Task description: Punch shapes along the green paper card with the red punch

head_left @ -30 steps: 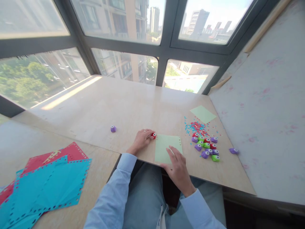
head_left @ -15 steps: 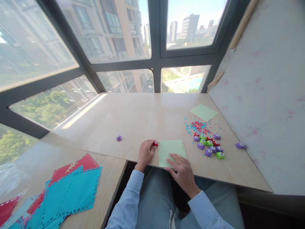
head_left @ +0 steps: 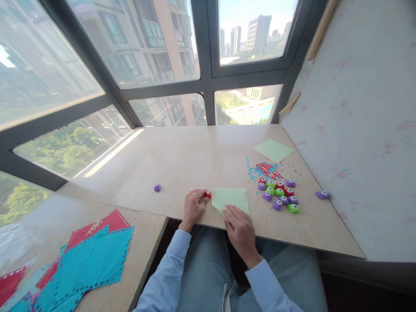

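A light green sheet of paper lies near the table's front edge, with small punched holes at its top corners. My left hand is closed on a small red craft punch just beside the sheet's left edge. My right hand grips the sheet's near edge, fingers on top and the thumb low at the side. The near left corner of the sheet is lifted and bent. The fingers hide the lower right part of the paper.
Several red, green and purple punches stand at the right by scattered paper bits and another green sheet. Single purple punches lie left and far right. Punched blue sheets and red sheets lie lower left.
My right hand has closed on the sheet's near edge, and the near left corner has come up off the table. The left hand still holds the red punch. The view has shifted slightly.
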A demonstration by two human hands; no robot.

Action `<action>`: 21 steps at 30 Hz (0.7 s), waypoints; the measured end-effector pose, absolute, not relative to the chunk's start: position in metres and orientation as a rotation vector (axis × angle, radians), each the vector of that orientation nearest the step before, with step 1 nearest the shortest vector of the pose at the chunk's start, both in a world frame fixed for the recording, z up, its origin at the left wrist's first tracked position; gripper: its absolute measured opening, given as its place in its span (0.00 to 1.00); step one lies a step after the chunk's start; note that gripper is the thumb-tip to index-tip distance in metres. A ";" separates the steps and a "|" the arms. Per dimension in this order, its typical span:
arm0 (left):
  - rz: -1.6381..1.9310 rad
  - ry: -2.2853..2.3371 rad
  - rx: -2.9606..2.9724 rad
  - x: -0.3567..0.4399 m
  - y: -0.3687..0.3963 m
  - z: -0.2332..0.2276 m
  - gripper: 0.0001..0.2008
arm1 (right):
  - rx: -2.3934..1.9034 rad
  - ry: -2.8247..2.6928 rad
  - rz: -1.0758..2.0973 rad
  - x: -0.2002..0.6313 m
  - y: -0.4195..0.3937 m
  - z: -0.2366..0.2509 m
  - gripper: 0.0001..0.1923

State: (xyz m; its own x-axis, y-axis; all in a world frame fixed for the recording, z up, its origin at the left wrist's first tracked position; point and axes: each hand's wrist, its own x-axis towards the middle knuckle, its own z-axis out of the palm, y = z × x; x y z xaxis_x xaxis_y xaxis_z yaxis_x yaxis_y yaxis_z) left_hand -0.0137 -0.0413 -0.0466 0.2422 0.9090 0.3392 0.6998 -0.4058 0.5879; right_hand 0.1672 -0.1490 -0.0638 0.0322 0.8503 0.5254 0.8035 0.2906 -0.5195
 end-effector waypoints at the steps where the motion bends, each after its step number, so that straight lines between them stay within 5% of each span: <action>1: 0.939 1.487 2.210 -0.013 -0.042 -0.046 0.11 | -1.502 -1.762 0.072 0.167 -0.149 -0.064 0.17; 21: 0.889 1.422 2.292 -0.014 -0.041 -0.050 0.13 | -1.482 -1.897 0.101 0.166 -0.153 -0.062 0.18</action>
